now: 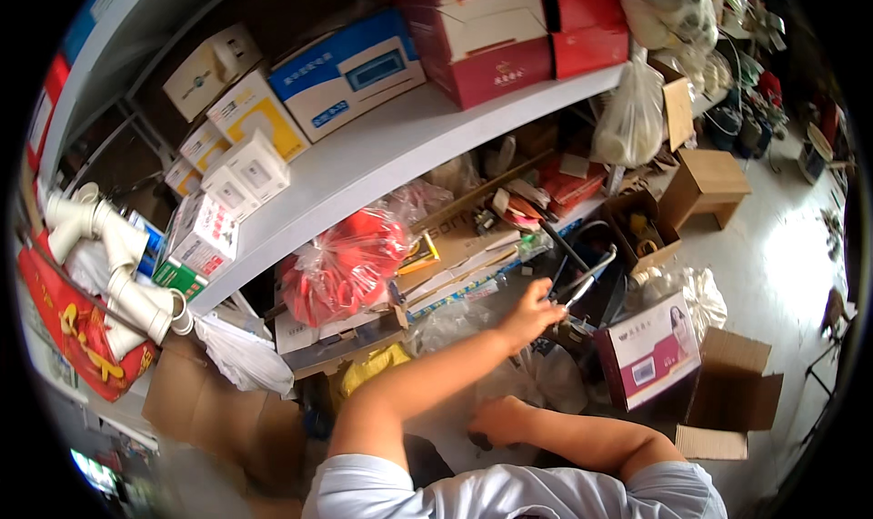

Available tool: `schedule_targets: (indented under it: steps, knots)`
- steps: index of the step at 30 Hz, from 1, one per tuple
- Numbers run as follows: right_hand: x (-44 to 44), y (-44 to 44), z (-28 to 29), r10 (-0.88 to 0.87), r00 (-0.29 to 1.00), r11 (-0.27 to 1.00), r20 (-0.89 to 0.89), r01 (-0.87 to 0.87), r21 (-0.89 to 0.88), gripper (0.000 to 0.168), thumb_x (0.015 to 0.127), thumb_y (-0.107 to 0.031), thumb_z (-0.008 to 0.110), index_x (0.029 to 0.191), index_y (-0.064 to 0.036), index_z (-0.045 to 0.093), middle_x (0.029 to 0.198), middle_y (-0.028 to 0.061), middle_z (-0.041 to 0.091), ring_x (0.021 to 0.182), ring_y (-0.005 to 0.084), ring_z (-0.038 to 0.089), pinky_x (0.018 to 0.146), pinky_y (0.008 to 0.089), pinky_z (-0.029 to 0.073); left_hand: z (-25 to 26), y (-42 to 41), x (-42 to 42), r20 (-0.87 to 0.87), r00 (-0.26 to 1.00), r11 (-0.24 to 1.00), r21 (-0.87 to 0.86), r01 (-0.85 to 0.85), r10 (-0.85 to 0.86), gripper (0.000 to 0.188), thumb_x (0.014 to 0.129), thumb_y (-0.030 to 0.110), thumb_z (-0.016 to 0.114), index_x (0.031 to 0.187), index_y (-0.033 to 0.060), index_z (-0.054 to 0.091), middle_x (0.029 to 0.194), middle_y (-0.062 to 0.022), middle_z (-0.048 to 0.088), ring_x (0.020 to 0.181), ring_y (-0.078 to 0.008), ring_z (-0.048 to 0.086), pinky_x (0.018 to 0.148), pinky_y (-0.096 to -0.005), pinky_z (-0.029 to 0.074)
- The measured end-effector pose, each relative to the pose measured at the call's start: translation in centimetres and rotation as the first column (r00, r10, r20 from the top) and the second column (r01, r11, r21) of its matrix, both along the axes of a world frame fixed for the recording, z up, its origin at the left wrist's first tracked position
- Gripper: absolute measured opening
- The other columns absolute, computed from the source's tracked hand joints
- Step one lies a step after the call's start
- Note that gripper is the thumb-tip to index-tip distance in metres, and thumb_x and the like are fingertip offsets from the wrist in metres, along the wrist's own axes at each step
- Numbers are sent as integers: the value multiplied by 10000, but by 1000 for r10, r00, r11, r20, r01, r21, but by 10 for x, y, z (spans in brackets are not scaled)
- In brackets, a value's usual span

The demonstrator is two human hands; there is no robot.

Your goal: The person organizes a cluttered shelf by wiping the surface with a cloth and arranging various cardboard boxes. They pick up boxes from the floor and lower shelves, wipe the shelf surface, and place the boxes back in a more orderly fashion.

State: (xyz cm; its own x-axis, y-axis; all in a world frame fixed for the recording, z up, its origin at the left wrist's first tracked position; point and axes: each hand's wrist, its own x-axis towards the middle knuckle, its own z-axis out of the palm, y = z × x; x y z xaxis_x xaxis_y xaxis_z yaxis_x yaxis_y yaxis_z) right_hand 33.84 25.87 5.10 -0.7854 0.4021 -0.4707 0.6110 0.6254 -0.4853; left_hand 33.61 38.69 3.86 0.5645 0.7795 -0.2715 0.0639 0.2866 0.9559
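Note:
My left hand (528,319) reaches forward below the shelf, its fingers closed on the lower end of a curved shiny metal bar (590,281). A dark rod (562,245) slants beside the bar. Closer to my body, my right hand (503,421) is curled with its knuckles up. A small dark patch shows under its fingers, and what they may hold is hidden. Between and beyond my hands lie clear plastic bags (545,380). To the right stands a white and magenta printed carton (649,352).
A grey metal shelf (382,134) carries a blue and white box (348,69) and stacked cartons. White pipe fittings (126,273) hang over its left end. Underneath sits a bag of red items (348,263). An open cardboard box (730,389) and a small wooden stool (706,181) are right.

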Motion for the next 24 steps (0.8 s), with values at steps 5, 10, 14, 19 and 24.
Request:
schedule_targets:
  steps: [5,10,14,19,24]
  knots:
    - [19,3,-12,-251,896,937,-365,319,139,422,686,-192,642,1107,-206,629,1060,100,596,1037,289,566,818,390,501,91,55,-91,199,979,856,512,-71,-38,456,842,5,613,1257,65,434,1111,-43,484,1032,-102,477,836,-255,464]
    - [40,37,36,-381,573,786,-726,614,72,418,681,-127,644,1098,-121,625,1001,114,607,976,300,573,805,386,497,193,116,-193,257,913,477,789,-388,316,233,888,171,623,1092,65,580,939,3,585,804,-68,544,706,-219,466]
    - [47,99,122,-144,453,648,-880,715,262,378,676,-76,656,1052,-50,631,987,133,604,913,311,583,787,380,489,247,176,-275,264,756,24,938,-347,599,203,900,234,598,948,42,638,845,1,624,783,-66,556,693,-220,445]
    - [8,189,212,211,414,281,-886,842,460,335,745,-53,625,1079,-39,619,1010,143,601,904,330,578,797,378,475,268,221,-290,492,606,-74,810,-582,625,223,895,244,597,924,27,637,818,-5,631,711,-67,556,633,-212,438]
    - [-90,304,213,64,672,568,-738,583,581,385,826,-203,498,1194,-132,586,1182,150,567,1125,306,511,968,385,402,260,247,-269,515,658,-285,856,-432,550,200,879,218,610,885,21,636,725,-2,605,618,-93,539,596,-227,437]
